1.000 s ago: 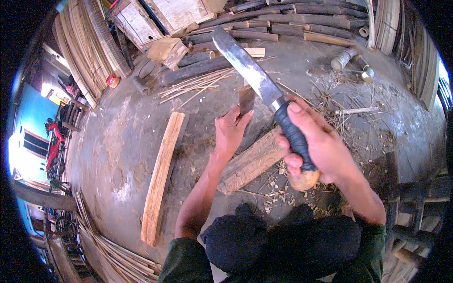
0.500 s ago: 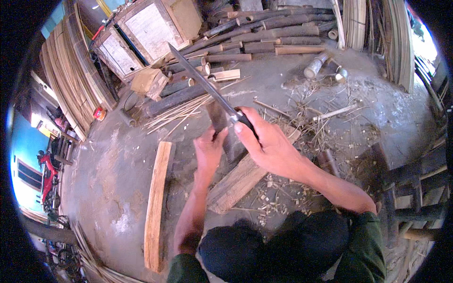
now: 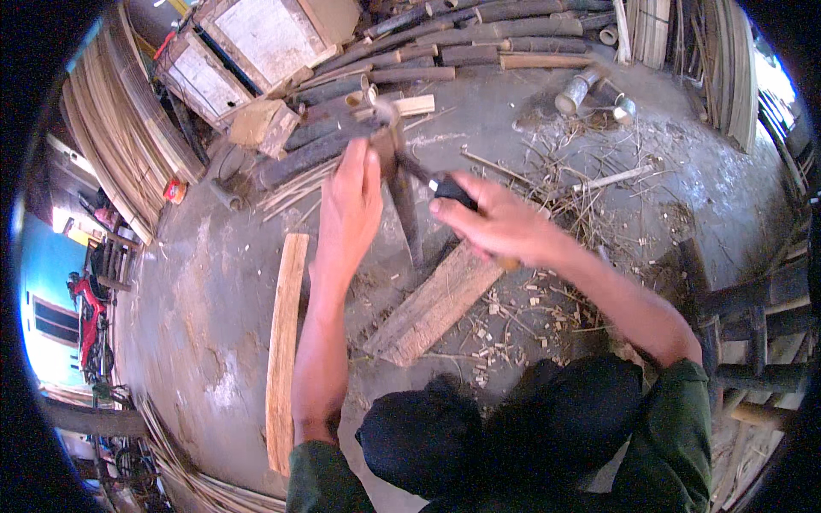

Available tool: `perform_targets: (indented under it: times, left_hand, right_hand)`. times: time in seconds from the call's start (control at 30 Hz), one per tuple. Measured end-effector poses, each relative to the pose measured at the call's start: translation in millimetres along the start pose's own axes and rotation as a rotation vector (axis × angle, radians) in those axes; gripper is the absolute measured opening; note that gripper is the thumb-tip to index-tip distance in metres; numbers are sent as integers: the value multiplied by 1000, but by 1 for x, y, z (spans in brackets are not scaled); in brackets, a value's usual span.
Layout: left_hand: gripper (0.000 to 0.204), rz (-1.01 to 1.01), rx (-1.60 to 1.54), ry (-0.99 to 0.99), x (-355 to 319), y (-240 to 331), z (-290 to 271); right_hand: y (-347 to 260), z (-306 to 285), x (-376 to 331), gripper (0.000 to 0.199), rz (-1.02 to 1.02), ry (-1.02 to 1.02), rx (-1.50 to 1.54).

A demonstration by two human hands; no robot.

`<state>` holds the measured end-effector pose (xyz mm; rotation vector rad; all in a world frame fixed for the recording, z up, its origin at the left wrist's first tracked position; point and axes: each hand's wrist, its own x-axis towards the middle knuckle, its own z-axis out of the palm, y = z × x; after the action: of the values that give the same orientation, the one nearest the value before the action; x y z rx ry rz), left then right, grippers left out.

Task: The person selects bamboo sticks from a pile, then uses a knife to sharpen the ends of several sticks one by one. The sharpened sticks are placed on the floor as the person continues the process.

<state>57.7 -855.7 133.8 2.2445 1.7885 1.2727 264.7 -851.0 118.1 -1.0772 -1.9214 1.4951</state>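
Two hands at one upright bamboo piece (image 3: 402,201) standing on one wood block (image 3: 436,303) on the floor: left hand (image 3: 352,201) steadies its top, fingers together, right hand (image 3: 496,227) fingers clamped on one dark-handled knife (image 3: 445,188); one plank (image 3: 284,342) left.

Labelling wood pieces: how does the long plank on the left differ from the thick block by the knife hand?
The long plank is thin, pale and lies clear of both hands. The thick block is shorter, wider, rough-faced, lies at a slant, and passes under the right hand. Both lie flat on the concrete floor.
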Motion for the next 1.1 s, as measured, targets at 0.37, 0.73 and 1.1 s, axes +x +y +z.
perform_targets:
  times: [0.37, 0.73, 1.1]
  left_hand:
    - [28, 124, 16, 67, 41, -8, 35]
    - [36, 146, -126, 520, 90, -40, 143]
    - [26, 142, -85, 630, 112, -51, 173]
  right_hand:
    - [55, 5, 47, 18, -214, 394, -295]
    - [110, -3, 84, 21, -55, 270, -282]
    - [156, -2, 123, 34, -294, 467, -320]
